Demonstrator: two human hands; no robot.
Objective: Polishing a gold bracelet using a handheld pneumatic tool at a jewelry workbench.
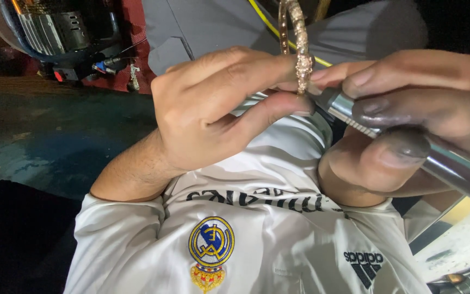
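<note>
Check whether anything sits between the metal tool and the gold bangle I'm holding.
Nothing visible does. The metal tool in the right hand reaches the gold bangle right where the left hand pinches it, with fingertips close on both sides.

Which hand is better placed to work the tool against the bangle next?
Probably the right. The right hand already grips the metal tool, whose tip is at the bangle. The left hand is pinching the bangle, so it is busy steadying it.
</note>
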